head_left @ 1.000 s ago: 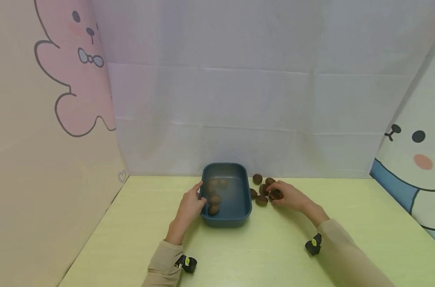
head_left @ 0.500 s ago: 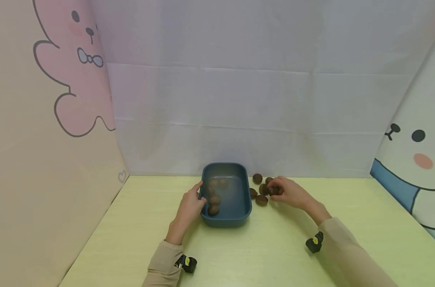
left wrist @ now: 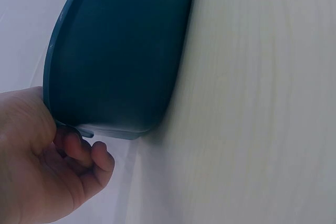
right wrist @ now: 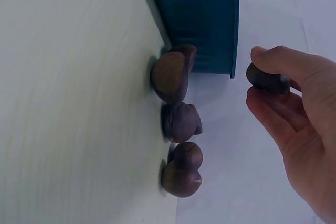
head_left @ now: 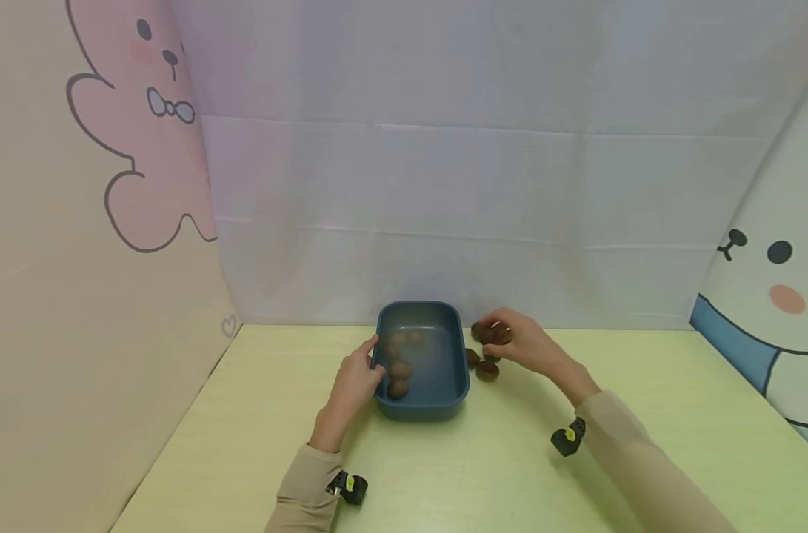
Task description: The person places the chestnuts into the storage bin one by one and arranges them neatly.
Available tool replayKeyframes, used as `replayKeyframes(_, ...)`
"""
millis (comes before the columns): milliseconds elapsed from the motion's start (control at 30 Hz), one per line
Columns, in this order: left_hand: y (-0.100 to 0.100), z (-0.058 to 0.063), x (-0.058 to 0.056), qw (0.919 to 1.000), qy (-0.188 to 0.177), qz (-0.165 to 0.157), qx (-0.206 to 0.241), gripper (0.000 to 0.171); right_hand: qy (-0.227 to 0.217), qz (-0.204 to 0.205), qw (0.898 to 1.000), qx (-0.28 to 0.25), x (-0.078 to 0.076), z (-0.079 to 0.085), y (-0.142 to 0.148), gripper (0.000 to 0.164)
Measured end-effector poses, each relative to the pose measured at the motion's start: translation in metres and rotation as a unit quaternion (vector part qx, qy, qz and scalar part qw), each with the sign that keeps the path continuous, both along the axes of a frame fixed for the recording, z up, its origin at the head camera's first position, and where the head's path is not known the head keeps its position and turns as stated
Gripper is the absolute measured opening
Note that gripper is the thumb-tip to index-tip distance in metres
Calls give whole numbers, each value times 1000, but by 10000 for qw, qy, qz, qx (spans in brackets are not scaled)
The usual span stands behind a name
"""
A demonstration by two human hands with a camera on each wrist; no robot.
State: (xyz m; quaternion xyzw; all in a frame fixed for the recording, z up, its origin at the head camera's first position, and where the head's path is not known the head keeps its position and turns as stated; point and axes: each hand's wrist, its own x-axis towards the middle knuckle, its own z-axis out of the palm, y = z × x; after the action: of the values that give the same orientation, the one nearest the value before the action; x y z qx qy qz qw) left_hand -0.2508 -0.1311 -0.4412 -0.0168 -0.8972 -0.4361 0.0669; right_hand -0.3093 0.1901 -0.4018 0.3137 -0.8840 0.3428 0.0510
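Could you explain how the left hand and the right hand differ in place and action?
The left hand grips the edge of the blue box; the right hand pinches a brown nut. The left hand is at the box's left side; the right hand hangs above the table, near other nuts. Both come out of beige sleeves.

You have a pale yellow-green tabletop (head_left: 443, 474) with fine wood grain, smooth and softly sheened. The blue, rounded rectangular plastic tub (head_left: 421, 414) looks smooth and mostly matt, with a faint shine along its rim. Beside it, your brown, rounded nuts (right wrist: 169, 78) show smooth, hard-looking shells with a dull gloss; the dark brown oval nut (right wrist: 266, 80) in your right hand (right wrist: 310, 140) catches a little light. Your white, creased, cloth-like backdrop (head_left: 443, 185) is matt, as are your beige cloth sleeves (head_left: 306, 481).
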Motion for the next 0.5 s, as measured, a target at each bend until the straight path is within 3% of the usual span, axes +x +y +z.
replayKeyframes(267,0,0,-1,10000,7,20,-22,68,568,38,9976,395,1,12,-24,37)
replayKeyframes(500,0,0,-1,10000,2,4,-7,68,520,61,9972,533,0,21,-48,37)
